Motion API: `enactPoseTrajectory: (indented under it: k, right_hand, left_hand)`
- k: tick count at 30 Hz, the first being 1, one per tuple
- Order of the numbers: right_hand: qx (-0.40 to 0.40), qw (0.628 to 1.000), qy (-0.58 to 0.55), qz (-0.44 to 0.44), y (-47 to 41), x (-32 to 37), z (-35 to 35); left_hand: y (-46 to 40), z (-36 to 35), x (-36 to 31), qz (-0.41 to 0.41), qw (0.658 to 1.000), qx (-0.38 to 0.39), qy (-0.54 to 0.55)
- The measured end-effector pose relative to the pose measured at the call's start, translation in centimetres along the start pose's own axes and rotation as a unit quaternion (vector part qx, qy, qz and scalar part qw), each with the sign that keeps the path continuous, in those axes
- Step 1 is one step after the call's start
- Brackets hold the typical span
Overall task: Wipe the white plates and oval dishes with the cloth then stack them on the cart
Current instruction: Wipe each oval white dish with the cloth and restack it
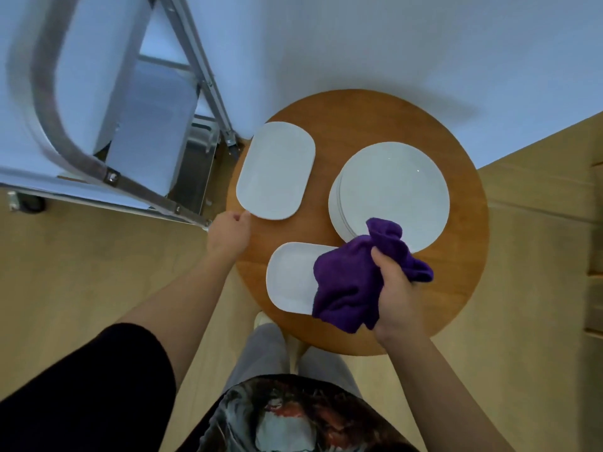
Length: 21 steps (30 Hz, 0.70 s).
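Bunched purple cloth (355, 282), clutched in the right hand (396, 295), should be flattened before the far oval dish (275, 171), touched (grip unclear) by the left hand (228, 236), is wiped

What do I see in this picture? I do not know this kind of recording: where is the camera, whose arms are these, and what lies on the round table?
There is no machine here. A person wears one camera on the head, and it looks down, so the two arms are the person's own. The right hand holds a bunched purple cloth over the right end of the near dish, which is oval and white. The left hand reaches to the near edge of the far dish, also oval; whether it grips it, I cannot tell. Both dishes lie on the round wooden table, together with a stack of round white plates. The metal cart stands at the left, beside the table.
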State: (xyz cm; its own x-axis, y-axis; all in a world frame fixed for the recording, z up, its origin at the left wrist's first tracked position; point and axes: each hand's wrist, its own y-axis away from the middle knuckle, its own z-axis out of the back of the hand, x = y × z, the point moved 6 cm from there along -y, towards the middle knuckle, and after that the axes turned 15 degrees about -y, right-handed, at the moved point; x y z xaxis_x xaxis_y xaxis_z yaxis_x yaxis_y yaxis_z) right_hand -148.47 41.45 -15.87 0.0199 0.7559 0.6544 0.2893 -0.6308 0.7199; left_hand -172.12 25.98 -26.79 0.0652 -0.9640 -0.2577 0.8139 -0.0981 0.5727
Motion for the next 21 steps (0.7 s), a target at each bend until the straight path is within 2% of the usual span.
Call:
enactPoseTrajectory:
  k: [5,11,17,19,21]
  right_hand:
    - [0.053,0.997,0.043,0.027,-1.7,-0.6,-4.2]
    - [0.058,0.996,0.066,0.02,-3.2,-1.2,-6.4]
    - [0.049,0.997,0.056,0.014,-3.4,-1.2,-6.5]
    - [0.041,0.997,0.057,0.015,-3.2,-1.2,-6.2]
    - [0.037,0.998,0.055,0.017,-3.1,-1.1,-5.9]
  left_hand:
    - [-2.9,-0.2,-1.3,0.064,0.997,0.049,0.015]
    - [-4.2,-1.0,-1.6,0.056,0.996,0.063,-0.008]
    - [-4.9,0.7,-1.4,0.029,0.994,0.063,-0.083]
    - [-5.0,0.9,-1.4,0.033,0.994,0.08,-0.068]
    - [-5.2,0.5,-1.2,0.043,0.993,0.114,0.005]
